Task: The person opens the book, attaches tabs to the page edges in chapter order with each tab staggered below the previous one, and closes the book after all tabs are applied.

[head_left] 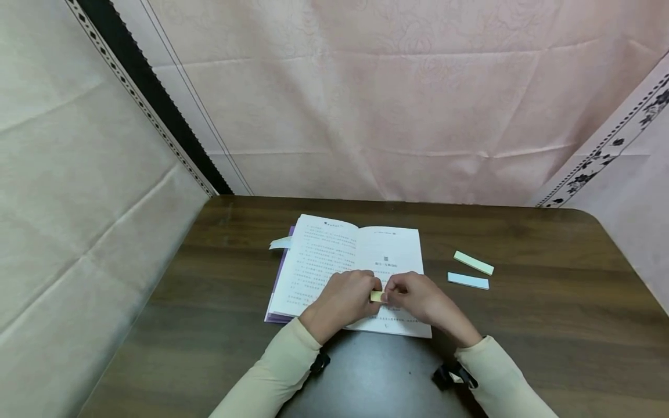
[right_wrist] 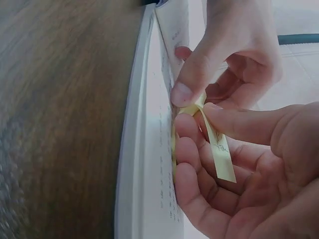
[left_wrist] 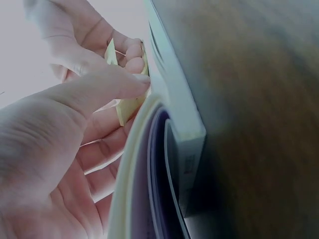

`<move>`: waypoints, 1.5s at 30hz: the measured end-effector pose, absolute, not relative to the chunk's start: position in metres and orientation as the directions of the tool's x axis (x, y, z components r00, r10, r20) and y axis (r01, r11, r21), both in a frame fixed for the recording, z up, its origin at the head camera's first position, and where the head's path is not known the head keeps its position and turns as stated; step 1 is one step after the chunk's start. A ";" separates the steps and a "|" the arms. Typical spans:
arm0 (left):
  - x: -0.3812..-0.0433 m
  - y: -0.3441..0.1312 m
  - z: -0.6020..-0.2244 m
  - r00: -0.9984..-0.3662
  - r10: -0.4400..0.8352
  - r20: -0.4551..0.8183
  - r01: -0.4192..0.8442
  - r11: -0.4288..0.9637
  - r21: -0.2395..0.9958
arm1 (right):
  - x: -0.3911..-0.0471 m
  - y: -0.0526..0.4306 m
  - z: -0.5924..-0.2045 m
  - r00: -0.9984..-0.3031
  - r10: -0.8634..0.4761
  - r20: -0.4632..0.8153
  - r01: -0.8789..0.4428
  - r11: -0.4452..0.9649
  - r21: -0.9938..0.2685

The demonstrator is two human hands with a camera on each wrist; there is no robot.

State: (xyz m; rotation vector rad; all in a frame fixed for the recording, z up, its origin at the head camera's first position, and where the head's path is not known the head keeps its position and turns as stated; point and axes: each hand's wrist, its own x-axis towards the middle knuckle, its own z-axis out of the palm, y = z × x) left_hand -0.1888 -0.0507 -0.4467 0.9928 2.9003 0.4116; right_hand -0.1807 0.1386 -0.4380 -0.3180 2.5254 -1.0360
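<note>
An open book (head_left: 324,249) lies on the table with pages of printed text. Over its lower middle, my left hand (head_left: 347,293) and right hand (head_left: 415,296) meet at a yellow paper strip (head_left: 376,296). In the left wrist view, the left thumb pinches the yellow strip (left_wrist: 128,110) against the fingers, close by the page edges. The right wrist view has the right thumb and forefinger pinching the strip beside the left thumb; its bent free end (right_wrist: 222,157) hangs out with small dark marks. Part of the yellow paper is hidden behind the fingers.
Right of the book, a green strip (head_left: 473,263) and a blue strip (head_left: 468,281) lie on the brown table (head_left: 549,325). A pale blue tab (head_left: 280,242) sticks out from the book's left side. Hanging cloth (head_left: 392,116) stands behind the table's far edge.
</note>
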 end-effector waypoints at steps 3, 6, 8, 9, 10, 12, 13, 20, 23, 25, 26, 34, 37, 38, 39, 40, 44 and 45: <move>-0.188 -0.050 -0.447 -0.804 0.593 0.037 0.579 0.768 0.274 | -0.183 0.145 -0.438 -0.879 -0.385 -0.280 -0.037 0.643 -0.765; -0.188 -0.050 -0.447 -0.817 0.577 0.023 0.556 0.776 0.297 | -0.184 0.153 -0.433 -0.862 -0.411 -0.297 -0.011 0.599 -0.800; -0.188 -0.050 -0.447 -0.827 0.562 0.011 0.537 0.784 0.311 | -0.184 0.160 -0.426 -0.860 -0.409 -0.304 -0.003 0.601 -0.799; -0.188 -0.051 -0.447 -0.834 0.552 0.005 0.524 0.789 0.320 | -0.184 0.164 -0.422 -0.865 -0.396 -0.310 0.002 0.614 -0.789; -0.188 -0.051 -0.447 -0.840 0.542 -0.001 0.512 0.794 0.327 | -0.184 0.169 -0.418 -0.872 -0.379 -0.311 0.001 0.632 -0.775; -0.188 -0.052 -0.447 -0.851 0.525 -0.015 0.489 0.803 0.340 | -0.185 0.179 -0.412 -0.887 -0.343 -0.308 0.000 0.669 -0.743; -0.188 -0.052 -0.447 -0.855 0.518 -0.020 0.480 0.806 0.347 | -0.187 0.185 -0.410 -0.895 -0.323 -0.308 0.005 0.683 -0.730; -0.189 -0.055 -0.449 -0.868 0.494 -0.053 0.436 0.809 0.395 | -0.207 0.216 -0.434 -0.896 -0.306 -0.321 0.065 0.626 -0.777; -0.190 -0.055 -0.450 -0.870 0.490 -0.057 0.428 0.807 0.407 | -0.213 0.220 -0.445 -0.896 -0.274 -0.350 0.117 0.614 -0.780; -0.190 -0.054 -0.451 -0.871 0.488 -0.060 0.424 0.807 0.410 | -0.215 0.221 -0.449 -0.896 -0.251 -0.367 0.140 0.624 -0.769; -0.190 -0.054 -0.451 -0.871 0.488 -0.062 0.424 0.808 0.410 | -0.215 0.221 -0.450 -0.896 -0.245 -0.370 0.143 0.631 -0.763; -0.190 -0.052 -0.449 -0.866 0.496 -0.067 0.429 0.805 0.409 | -0.214 0.215 -0.449 -0.900 -0.192 -0.392 0.155 0.700 -0.697; -0.190 -0.051 -0.449 -0.866 0.495 -0.071 0.428 0.806 0.408 | -0.213 0.213 -0.449 -0.899 -0.189 -0.395 0.146 0.722 -0.677; -0.189 -0.052 -0.449 -0.866 0.495 -0.072 0.428 0.807 0.407 | -0.213 0.213 -0.449 -0.899 -0.187 -0.396 0.145 0.727 -0.672; -0.190 -0.052 -0.449 -0.866 0.494 -0.073 0.427 0.808 0.407 | -0.213 0.213 -0.449 -0.899 -0.186 -0.396 0.143 0.731 -0.667; -0.190 -0.052 -0.449 -0.867 0.493 -0.075 0.425 0.808 0.407 | -0.213 0.213 -0.449 -0.900 -0.186 -0.395 0.139 0.736 -0.663; -0.190 -0.052 -0.449 -0.868 0.490 -0.078 0.421 0.811 0.406 | -0.214 0.211 -0.448 -0.904 -0.184 -0.385 0.119 0.759 -0.640; -0.190 -0.052 -0.449 -0.869 0.488 -0.078 0.420 0.812 0.406 | -0.214 0.211 -0.447 -0.906 -0.184 -0.380 0.110 0.766 -0.633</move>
